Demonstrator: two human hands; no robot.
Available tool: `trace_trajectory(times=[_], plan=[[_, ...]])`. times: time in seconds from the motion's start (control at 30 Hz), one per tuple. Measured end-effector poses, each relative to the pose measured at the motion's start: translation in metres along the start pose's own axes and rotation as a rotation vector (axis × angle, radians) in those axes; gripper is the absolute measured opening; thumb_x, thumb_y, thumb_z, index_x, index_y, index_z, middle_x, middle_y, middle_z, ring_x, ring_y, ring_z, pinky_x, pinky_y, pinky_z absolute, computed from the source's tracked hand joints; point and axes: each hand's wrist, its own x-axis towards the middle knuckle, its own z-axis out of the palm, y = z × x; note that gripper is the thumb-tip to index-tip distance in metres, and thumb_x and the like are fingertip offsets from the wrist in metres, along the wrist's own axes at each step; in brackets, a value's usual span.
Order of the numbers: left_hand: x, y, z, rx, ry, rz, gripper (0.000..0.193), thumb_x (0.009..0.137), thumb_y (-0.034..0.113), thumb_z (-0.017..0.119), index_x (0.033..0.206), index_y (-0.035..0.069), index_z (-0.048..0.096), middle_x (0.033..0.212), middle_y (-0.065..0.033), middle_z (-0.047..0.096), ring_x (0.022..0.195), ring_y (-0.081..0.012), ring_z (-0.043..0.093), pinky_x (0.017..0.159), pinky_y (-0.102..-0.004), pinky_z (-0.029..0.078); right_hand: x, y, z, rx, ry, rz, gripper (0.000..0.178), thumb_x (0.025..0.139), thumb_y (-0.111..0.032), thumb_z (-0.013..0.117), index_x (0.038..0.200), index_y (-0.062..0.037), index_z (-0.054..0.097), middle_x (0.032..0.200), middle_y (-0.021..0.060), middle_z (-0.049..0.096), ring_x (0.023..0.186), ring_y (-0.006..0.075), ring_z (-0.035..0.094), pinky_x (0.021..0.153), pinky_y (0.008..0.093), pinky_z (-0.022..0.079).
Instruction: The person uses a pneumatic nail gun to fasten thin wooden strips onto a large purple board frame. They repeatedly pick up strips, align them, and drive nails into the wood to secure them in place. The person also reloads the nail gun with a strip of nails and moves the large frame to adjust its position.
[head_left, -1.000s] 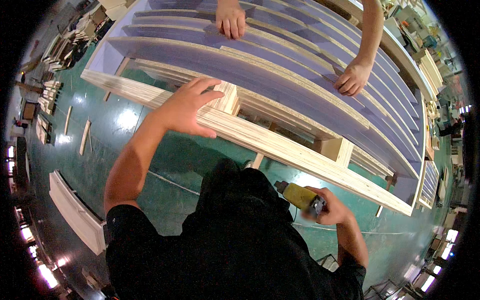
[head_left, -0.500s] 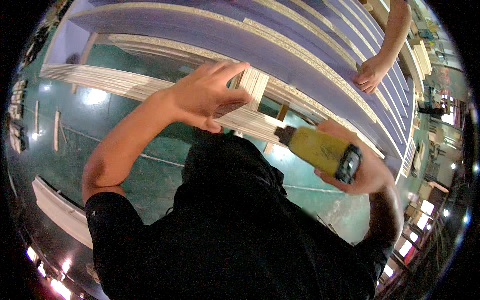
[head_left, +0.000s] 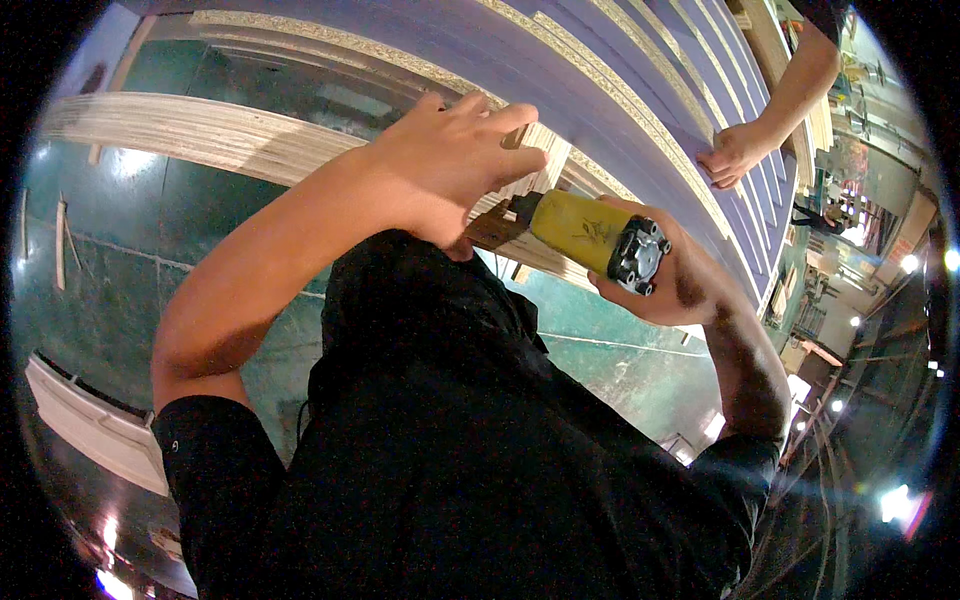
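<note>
My right hand (head_left: 672, 272) is wrapped round a yellow nail gun (head_left: 578, 228) with a dark nose and a black and metal end cap. The nose points left, close beside my left hand (head_left: 440, 165). That hand arches over the long layered wooden beam (head_left: 220, 132), fingers spread and thumb apart, by the joint with a short pale wooden piece (head_left: 548, 148). Part of the joint is hidden under my left palm and the nail gun's nose.
Long purple-faced boards with raw chipboard edges (head_left: 610, 92) run along the far side. Another person's hand (head_left: 737, 155) rests on them at the upper right. Pale planks (head_left: 95, 420) lie at the lower left on the green floor (head_left: 110, 200).
The nail gun in my right hand has come left and up, its nose now beside my left hand. The whole view has shifted somewhat. My left hand's fingers are spread wider.
</note>
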Motion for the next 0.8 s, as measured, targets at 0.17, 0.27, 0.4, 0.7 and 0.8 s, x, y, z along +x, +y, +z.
trace_trajectory(times=[0.17, 0.27, 0.4, 0.7, 0.8], plan=[[0.002, -0.003, 0.002, -0.011, 0.008, 0.010, 0.104, 0.050, 0.034, 0.099, 0.142, 0.021, 0.053, 0.155, -0.0138, 0.041, 0.136, -0.0392, 0.048, 0.100, -0.0565, 0.046, 0.009, 0.003, -0.002, 0.002, -0.034, -0.022, 0.075, 0.081, -0.006, 0.085, 0.145, -0.0030, 0.045, 0.130, 0.0173, 0.065, 0.118, 0.0192, 0.063, 0.099, 0.0367, 0.051], [0.003, -0.003, 0.001, -0.025, -0.023, 0.021, 0.115, 0.044, 0.036, 0.098, 0.146, 0.021, 0.048, 0.159, -0.0179, 0.037, 0.136, -0.0437, 0.045, 0.102, -0.0570, 0.044, 0.011, 0.003, -0.003, -0.069, -0.036, -0.090, 0.075, 0.081, -0.004, 0.085, 0.144, -0.0026, 0.045, 0.127, 0.0169, 0.065, 0.116, 0.0190, 0.063, 0.098, 0.0369, 0.051], [0.002, -0.004, 0.003, -0.030, 0.001, 0.032, 0.113, 0.045, 0.036, 0.098, 0.144, 0.020, 0.048, 0.158, -0.0181, 0.038, 0.136, -0.0437, 0.045, 0.102, -0.0563, 0.044, 0.013, -0.002, -0.005, -0.116, -0.059, -0.102, 0.076, 0.080, -0.005, 0.085, 0.144, -0.0023, 0.045, 0.125, 0.0169, 0.066, 0.113, 0.0187, 0.064, 0.097, 0.0369, 0.052], [0.003, -0.003, 0.005, 0.012, 0.043, 0.037, 0.103, 0.049, 0.034, 0.099, 0.141, 0.019, 0.053, 0.151, -0.0133, 0.042, 0.132, -0.0376, 0.051, 0.099, -0.0548, 0.046, 0.020, -0.017, -0.011, -0.006, -0.196, 0.114, 0.071, 0.078, -0.009, 0.086, 0.139, -0.0005, 0.051, 0.119, 0.0161, 0.069, 0.110, 0.0186, 0.065, 0.095, 0.0349, 0.052], [0.001, -0.003, 0.004, -0.003, 0.044, 0.030, 0.104, 0.048, 0.034, 0.099, 0.140, 0.019, 0.053, 0.150, -0.0131, 0.043, 0.132, -0.0374, 0.051, 0.099, -0.0553, 0.046, 0.017, -0.019, -0.009, 0.005, -0.153, 0.143, 0.069, 0.077, -0.009, 0.085, 0.138, -0.0001, 0.053, 0.117, 0.0157, 0.069, 0.109, 0.0188, 0.066, 0.095, 0.0351, 0.052]])
